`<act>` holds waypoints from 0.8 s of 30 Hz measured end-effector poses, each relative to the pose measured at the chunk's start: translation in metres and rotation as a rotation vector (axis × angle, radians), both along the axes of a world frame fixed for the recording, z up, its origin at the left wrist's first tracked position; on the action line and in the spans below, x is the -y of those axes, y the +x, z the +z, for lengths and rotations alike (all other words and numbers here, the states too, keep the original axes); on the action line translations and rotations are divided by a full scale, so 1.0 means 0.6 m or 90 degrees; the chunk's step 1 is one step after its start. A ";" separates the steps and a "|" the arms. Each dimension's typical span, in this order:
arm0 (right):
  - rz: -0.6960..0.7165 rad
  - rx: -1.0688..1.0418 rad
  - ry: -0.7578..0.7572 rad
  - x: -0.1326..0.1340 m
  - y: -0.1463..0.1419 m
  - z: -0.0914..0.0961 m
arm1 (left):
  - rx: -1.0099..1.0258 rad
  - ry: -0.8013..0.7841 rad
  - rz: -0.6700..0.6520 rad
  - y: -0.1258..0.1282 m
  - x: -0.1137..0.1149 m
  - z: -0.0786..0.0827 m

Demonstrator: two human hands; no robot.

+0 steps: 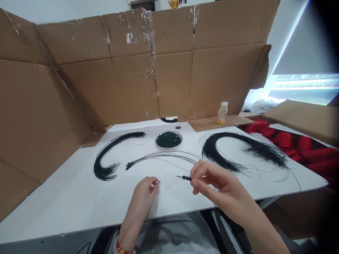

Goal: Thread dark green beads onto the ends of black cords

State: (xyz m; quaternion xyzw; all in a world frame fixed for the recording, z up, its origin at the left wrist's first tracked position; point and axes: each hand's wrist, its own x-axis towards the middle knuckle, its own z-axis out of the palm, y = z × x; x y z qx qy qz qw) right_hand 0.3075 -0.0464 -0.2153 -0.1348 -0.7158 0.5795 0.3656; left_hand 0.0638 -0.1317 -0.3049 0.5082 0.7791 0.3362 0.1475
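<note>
My right hand (212,178) pinches a thin black cord in the air above the table. Several dark beads (186,178) are threaded near the cord's end, just left of my fingertips. My left hand (146,192) is closed near the tabletop, with a small dark bead (159,182) showing at its thumb and forefinger. A gap separates the two hands. Beyond them stands a white dish (156,145) heaped with small dark green beads (168,139). Between dish and hands lies a bunch of beaded cords (129,164), its beaded ends to the left.
Black cord bundles lie curved at the left (99,164) and right (212,144) of the white table (79,201). A cardboard screen (127,84) encloses the back and left. A small bottle (222,113) stands on its flap. Red rolls (304,144) fill a box at the right.
</note>
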 end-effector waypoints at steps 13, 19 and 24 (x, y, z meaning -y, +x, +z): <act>0.005 0.047 0.033 0.000 0.001 -0.001 | 0.053 0.058 -0.007 0.001 -0.023 -0.019; 0.008 0.075 0.037 -0.009 -0.019 -0.014 | 0.254 0.133 0.007 0.018 -0.021 0.001; 0.050 0.074 0.018 -0.025 -0.042 -0.029 | 0.575 0.154 -0.024 0.047 -0.005 0.038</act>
